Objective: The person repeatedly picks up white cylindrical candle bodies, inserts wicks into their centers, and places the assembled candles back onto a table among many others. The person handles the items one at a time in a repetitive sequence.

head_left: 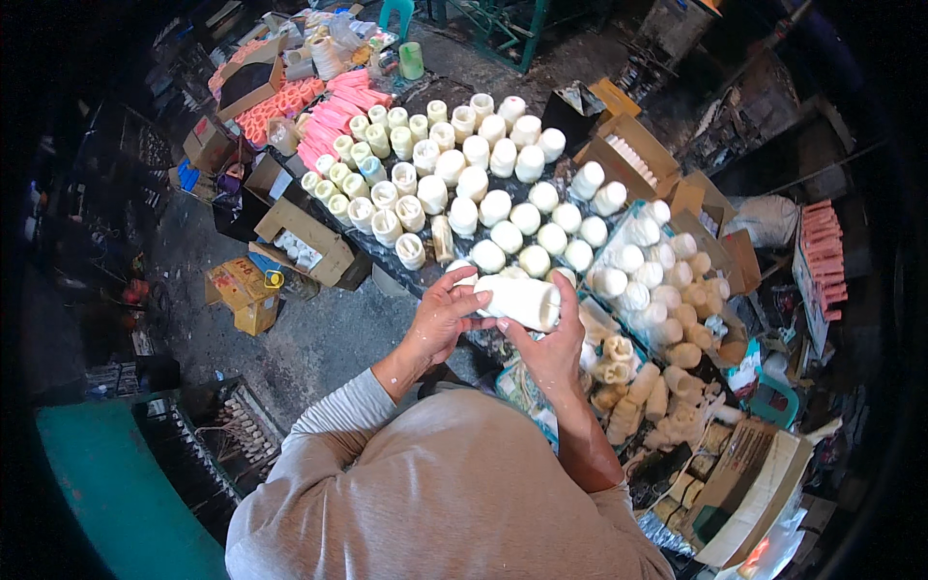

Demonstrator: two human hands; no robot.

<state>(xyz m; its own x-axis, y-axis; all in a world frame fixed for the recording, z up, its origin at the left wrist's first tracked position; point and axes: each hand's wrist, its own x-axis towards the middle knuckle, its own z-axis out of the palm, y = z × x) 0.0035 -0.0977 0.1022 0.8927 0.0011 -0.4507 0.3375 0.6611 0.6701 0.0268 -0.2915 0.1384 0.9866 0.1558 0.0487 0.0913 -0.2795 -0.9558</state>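
Note:
A thick white pillar candle [517, 302] lies sideways between my two hands, above the near edge of the table. My left hand [445, 314] grips its left end, thumb across the top. Around its right end are the fingers and thumb of my right hand [553, 350]. Just beyond, many similar white candles [495, 207] stand upright in loose rows. Shorter greenish-white hollow cylinders [377, 141] stand at the far left of them. A brownish cylinder [442, 239] stands among the nearer ones.
Pink sticks [338, 111] are heaped at the table's far left. More white cylinders crowd a tray [604, 261] at right, with cream-coloured pieces [638, 401] piled nearer me. Open cardboard boxes [307, 242] stand left on the floor; another box [759, 483] sits at lower right.

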